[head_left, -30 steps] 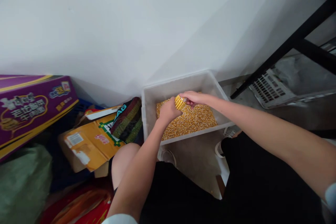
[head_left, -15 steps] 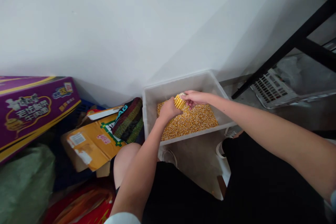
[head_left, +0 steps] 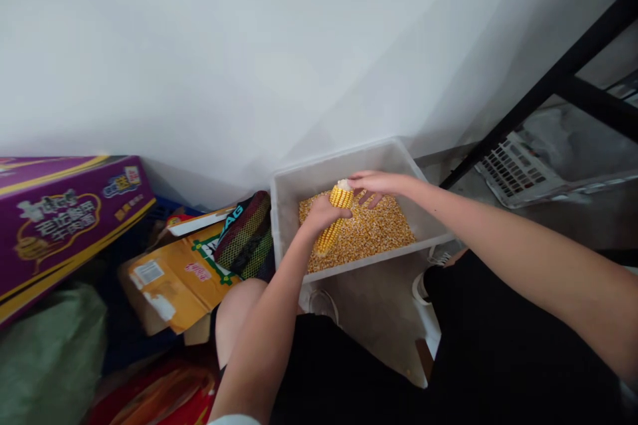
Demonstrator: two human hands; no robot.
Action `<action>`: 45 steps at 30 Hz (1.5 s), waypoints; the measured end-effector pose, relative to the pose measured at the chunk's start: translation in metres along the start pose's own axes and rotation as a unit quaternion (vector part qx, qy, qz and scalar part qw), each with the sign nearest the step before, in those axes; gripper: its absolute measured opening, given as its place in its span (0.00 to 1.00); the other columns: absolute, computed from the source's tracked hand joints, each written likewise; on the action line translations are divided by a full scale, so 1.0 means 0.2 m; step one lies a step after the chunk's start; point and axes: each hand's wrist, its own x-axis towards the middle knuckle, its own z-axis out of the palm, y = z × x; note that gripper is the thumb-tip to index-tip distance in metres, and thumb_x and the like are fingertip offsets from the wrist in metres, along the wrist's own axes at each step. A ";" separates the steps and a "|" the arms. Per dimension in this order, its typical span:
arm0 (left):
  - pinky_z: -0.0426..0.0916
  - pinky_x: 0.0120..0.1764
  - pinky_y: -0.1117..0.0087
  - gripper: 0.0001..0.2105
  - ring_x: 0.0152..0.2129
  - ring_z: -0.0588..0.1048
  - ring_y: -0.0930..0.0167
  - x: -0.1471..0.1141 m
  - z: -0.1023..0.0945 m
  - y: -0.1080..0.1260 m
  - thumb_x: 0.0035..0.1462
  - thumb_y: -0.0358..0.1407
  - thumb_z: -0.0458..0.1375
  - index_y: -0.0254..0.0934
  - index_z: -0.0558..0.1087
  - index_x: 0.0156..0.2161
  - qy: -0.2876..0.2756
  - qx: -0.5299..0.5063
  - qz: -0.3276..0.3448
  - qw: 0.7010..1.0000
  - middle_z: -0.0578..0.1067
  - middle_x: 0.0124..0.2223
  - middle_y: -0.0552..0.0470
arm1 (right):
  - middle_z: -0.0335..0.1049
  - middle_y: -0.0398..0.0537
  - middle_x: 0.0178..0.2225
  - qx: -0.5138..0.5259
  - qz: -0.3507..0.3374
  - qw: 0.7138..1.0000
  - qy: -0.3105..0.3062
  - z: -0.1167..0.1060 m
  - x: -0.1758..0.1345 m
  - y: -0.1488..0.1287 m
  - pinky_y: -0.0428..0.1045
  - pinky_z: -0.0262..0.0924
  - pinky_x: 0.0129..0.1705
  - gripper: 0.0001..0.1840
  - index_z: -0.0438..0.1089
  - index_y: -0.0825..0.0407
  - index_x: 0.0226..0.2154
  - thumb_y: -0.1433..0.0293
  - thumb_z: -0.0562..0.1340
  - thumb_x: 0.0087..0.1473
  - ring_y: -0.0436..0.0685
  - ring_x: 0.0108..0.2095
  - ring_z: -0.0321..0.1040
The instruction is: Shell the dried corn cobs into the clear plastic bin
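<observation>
Holds a corn cob [head_left: 341,198] in the left hand [head_left: 323,212], over the loose kernels [head_left: 383,222] inside a whitish plastic bin [head_left: 369,263]; slants the cob's long axis across the bin, from the near left to the far right, with the pale blunt end pointing away from the body and toward the right hand [head_left: 377,184]; wraps the left fingers round the middle of the cob, thumb laid across on the right side, leaving yellow rows showing above and below the grip; has the left hand nearer, and the right just beside the pale end; grips nothing with the right hand, fingers apart and slightly bent, tips at or almost at the cob; cannot tell contact from a narrow gap there; cannot tell, at the lower end, resting on the kernels from hanging just above; has a white wall [head_left: 309,60] just behind the bin, a mesh bag [head_left: 244,239] and a yellow carton [head_left: 174,289] on the left, and a white crate [head_left: 516,169] well apart on the right
</observation>
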 end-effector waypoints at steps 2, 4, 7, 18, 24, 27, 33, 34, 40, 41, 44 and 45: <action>0.64 0.28 0.71 0.16 0.26 0.72 0.70 0.00 0.01 0.00 0.39 0.36 0.62 0.32 0.72 0.36 -0.033 -0.083 0.000 0.996 0.73 0.31 0.51 | 0.69 0.54 0.47 0.038 -0.030 0.998 -0.042 0.02 -0.01 -0.01 0.48 0.70 0.30 0.19 0.59 0.47 0.52 0.60 0.55 0.59 0.55 0.34 0.72; 0.65 0.27 0.72 0.16 0.25 0.72 0.71 -0.01 0.03 -0.01 0.39 0.34 0.62 0.32 0.72 0.37 -0.048 -0.131 0.001 0.990 0.74 0.31 0.51 | 0.71 0.54 0.43 0.048 -0.043 0.997 -0.042 0.05 -0.02 -0.01 0.48 0.70 0.31 0.16 0.59 0.48 0.51 0.63 0.53 0.61 0.54 0.31 0.72; 0.66 0.27 0.71 0.16 0.23 0.72 0.71 -0.01 0.06 -0.01 0.38 0.32 0.62 0.31 0.72 0.37 -0.064 -0.186 -0.012 0.980 0.74 0.30 0.50 | 0.72 0.53 0.32 0.030 -0.037 0.999 0.003 0.09 0.00 0.00 0.49 0.70 0.30 0.17 0.59 0.52 0.50 0.62 0.48 0.63 0.54 0.27 0.72; 0.67 0.24 0.72 0.17 0.20 0.72 0.72 -0.03 0.08 0.01 0.39 0.32 0.61 0.31 0.71 0.38 -0.159 -0.317 -0.061 0.933 0.74 0.26 0.50 | 0.72 0.55 0.27 0.056 -0.008 0.998 0.019 0.03 -0.03 0.01 0.50 0.70 0.28 0.24 0.66 0.55 0.40 0.52 0.50 0.60 0.55 0.25 0.72; 0.67 0.23 0.72 0.18 0.19 0.72 0.72 -0.05 0.08 0.04 0.38 0.30 0.61 0.31 0.71 0.39 -0.159 -0.313 -0.067 0.934 0.74 0.26 0.50 | 0.72 0.54 0.28 0.025 -0.048 0.998 -0.030 0.04 -0.04 0.01 0.48 0.69 0.29 0.15 0.65 0.55 0.39 0.59 0.54 0.60 0.53 0.25 0.71; 0.67 0.23 0.72 0.17 0.18 0.72 0.72 -0.06 0.07 0.04 0.38 0.31 0.61 0.31 0.71 0.39 -0.181 -0.324 -0.086 0.925 0.74 0.25 0.50 | 0.71 0.52 0.24 0.021 -0.036 0.999 -0.013 0.06 -0.01 0.03 0.48 0.69 0.27 0.15 0.64 0.56 0.38 0.62 0.49 0.63 0.53 0.23 0.70; 0.67 0.23 0.74 0.16 0.18 0.72 0.73 -0.05 0.06 0.03 0.38 0.31 0.61 0.30 0.71 0.37 -0.170 -0.317 -0.095 0.928 0.74 0.24 0.50 | 0.72 0.53 0.27 0.016 -0.054 0.998 -0.014 0.05 -0.03 0.01 0.49 0.70 0.28 0.18 0.65 0.55 0.40 0.57 0.53 0.60 0.54 0.25 0.71; 0.67 0.23 0.74 0.16 0.18 0.72 0.72 -0.05 0.06 0.03 0.38 0.31 0.61 0.30 0.71 0.37 -0.166 -0.312 -0.097 0.931 0.74 0.24 0.50 | 0.72 0.53 0.28 0.010 -0.060 0.998 -0.024 0.05 -0.04 0.01 0.48 0.70 0.29 0.19 0.65 0.55 0.40 0.56 0.56 0.58 0.54 0.26 0.71; 0.68 0.22 0.72 0.15 0.19 0.72 0.70 -0.04 0.07 0.02 0.38 0.31 0.61 0.30 0.71 0.36 -0.163 -0.297 -0.105 0.935 0.75 0.25 0.48 | 0.72 0.53 0.26 0.017 -0.046 0.997 -0.052 0.05 -0.02 0.02 0.48 0.70 0.30 0.16 0.65 0.56 0.35 0.59 0.55 0.59 0.53 0.25 0.71; 0.67 0.22 0.72 0.15 0.19 0.73 0.70 -0.04 0.07 0.01 0.38 0.31 0.61 0.30 0.71 0.36 -0.164 -0.298 -0.105 0.934 0.75 0.25 0.48 | 0.72 0.53 0.26 0.021 -0.042 0.998 -0.048 0.06 -0.01 0.02 0.48 0.70 0.30 0.15 0.65 0.56 0.35 0.60 0.53 0.61 0.53 0.24 0.71; 0.68 0.23 0.71 0.15 0.19 0.72 0.70 -0.03 0.06 0.00 0.38 0.31 0.61 0.30 0.71 0.36 -0.166 -0.308 -0.098 0.932 0.75 0.25 0.48 | 0.73 0.53 0.27 0.036 -0.031 0.999 -0.025 0.06 0.00 0.02 0.49 0.69 0.30 0.15 0.66 0.56 0.38 0.63 0.50 0.63 0.52 0.24 0.71; 0.68 0.23 0.71 0.16 0.19 0.72 0.70 -0.03 0.06 0.00 0.38 0.31 0.61 0.30 0.71 0.37 -0.165 -0.311 -0.096 0.931 0.75 0.25 0.48 | 0.73 0.53 0.27 0.042 -0.030 0.998 -0.018 0.06 0.00 0.02 0.49 0.69 0.30 0.15 0.66 0.56 0.39 0.63 0.50 0.63 0.53 0.24 0.71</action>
